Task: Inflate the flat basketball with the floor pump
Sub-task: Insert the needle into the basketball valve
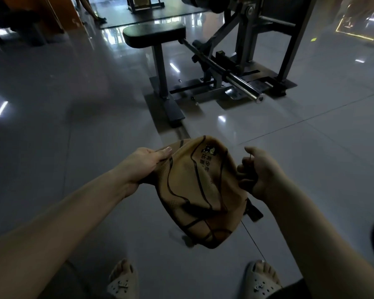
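- A limp, folded tan-orange rubber basketball with black seams (199, 190) is held in the air between both hands, above the floor and in front of the person's feet; its upper edge is creased and its lower lobe sags downward.
- The ball's upper left edge is gripped by the left hand (147, 165): the thumb is pressed flat on top, while the fingers are hidden beneath the skin of the ball.
- The right hand (261, 171) is kept just beside the ball's right edge, its fingers curled inward; a thin metal pin (250, 158) is pinched between thumb and forefinger. Whether the ball is also touched by those fingers cannot be told.
- A dark flat piece (254, 213) is seen on the floor below the ball's right side, partly covered by it.
- Glossy grey floor tiles (73, 147) lie open to the left and right.
- Ahead, room is bounded by a dark steel gym machine (242, 50), with a black padded seat (153, 36) and a chrome bar end (244, 85) jutting toward the person.
- Pale perforated slippers (122, 281) are worn on both feet.
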A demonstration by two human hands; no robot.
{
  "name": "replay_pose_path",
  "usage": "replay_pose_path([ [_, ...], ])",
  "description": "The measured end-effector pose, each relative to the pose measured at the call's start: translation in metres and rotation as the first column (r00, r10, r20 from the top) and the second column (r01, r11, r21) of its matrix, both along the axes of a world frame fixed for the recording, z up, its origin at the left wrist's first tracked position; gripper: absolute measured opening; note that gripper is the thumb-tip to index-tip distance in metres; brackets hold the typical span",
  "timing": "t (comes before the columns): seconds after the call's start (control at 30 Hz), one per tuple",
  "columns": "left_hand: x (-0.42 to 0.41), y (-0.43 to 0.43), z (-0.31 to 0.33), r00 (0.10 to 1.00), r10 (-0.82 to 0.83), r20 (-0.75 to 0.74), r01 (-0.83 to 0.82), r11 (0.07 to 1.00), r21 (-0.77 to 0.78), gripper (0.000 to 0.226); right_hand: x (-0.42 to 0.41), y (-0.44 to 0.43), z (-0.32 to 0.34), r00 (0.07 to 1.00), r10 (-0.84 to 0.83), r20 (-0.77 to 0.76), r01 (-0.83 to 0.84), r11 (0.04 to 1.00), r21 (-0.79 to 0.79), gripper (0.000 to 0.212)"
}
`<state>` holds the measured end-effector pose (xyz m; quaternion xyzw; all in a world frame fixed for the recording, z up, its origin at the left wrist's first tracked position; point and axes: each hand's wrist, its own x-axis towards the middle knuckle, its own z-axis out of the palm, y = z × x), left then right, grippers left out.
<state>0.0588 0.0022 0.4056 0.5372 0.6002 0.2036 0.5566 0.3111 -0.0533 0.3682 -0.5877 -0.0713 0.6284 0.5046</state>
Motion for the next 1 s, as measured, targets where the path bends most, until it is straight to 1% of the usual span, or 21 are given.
replay_pose_path([
  [0.1,-0.003,0.002,0.002,1.000,0.015,0.018,-0.014,1.000,-0.027,0.052,-0.001,-0.002,0.006,1.000,-0.024,0.003,0.024,1.000,0.000,0.045],
  [0.27,-0.004,0.002,0.004,0.999,0.031,0.014,-0.031,0.999,-0.038,0.047,-0.004,-0.004,0.009,0.994,-0.020,0.103,0.019,1.000,0.014,0.033],
  [0.53,-0.003,0.000,0.003,1.000,-0.009,0.019,0.010,0.999,-0.046,0.048,-0.004,-0.004,0.004,0.994,-0.004,0.109,-0.001,0.999,0.043,0.017],
  [0.6,-0.002,-0.001,0.003,0.999,-0.038,0.011,0.038,0.999,-0.030,0.043,-0.006,-0.004,0.005,0.984,0.036,0.175,-0.042,0.999,0.032,0.019],
  [0.67,-0.001,-0.003,0.003,0.997,-0.074,0.006,0.074,0.997,-0.010,0.039,-0.008,-0.005,0.008,0.959,0.089,0.269,-0.099,0.995,0.022,0.018],
  [0.73,0.000,-0.005,0.003,0.994,-0.108,0.015,0.108,0.994,-0.003,0.033,-0.011,-0.005,0.010,0.937,0.129,0.325,-0.150,0.988,0.038,0.022],
  [0.83,0.003,-0.006,0.001,0.990,-0.139,0.021,0.139,0.990,-0.023,0.026,-0.011,-0.005,0.009,0.918,0.152,0.367,-0.193,0.978,0.077,0.029],
  [0.9,0.005,-0.006,0.000,0.995,-0.098,0.031,0.100,0.993,-0.058,0.024,-0.013,-0.005,0.008,0.908,0.181,0.379,-0.229,0.970,0.085,0.028],
  [0.93,0.006,-0.005,-0.001,0.997,-0.061,0.039,0.063,0.995,-0.073,0.023,-0.015,-0.005,0.008,0.884,0.209,0.419,-0.261,0.963,0.069,0.028],
  [0.97,0.007,-0.004,-0.002,0.999,-0.014,0.049,0.018,0.997,-0.081,0.023,-0.017,-0.004,0.006,0.837,0.248,0.488,-0.303,0.952,0.037,0.028],
  [1.0,0.007,-0.002,-0.002,0.997,0.040,0.059,-0.035,0.996,-0.084,0.024,-0.019,-0.004,0.003,0.766,0.295,0.571,-0.354,0.935,-0.008,0.029],
])
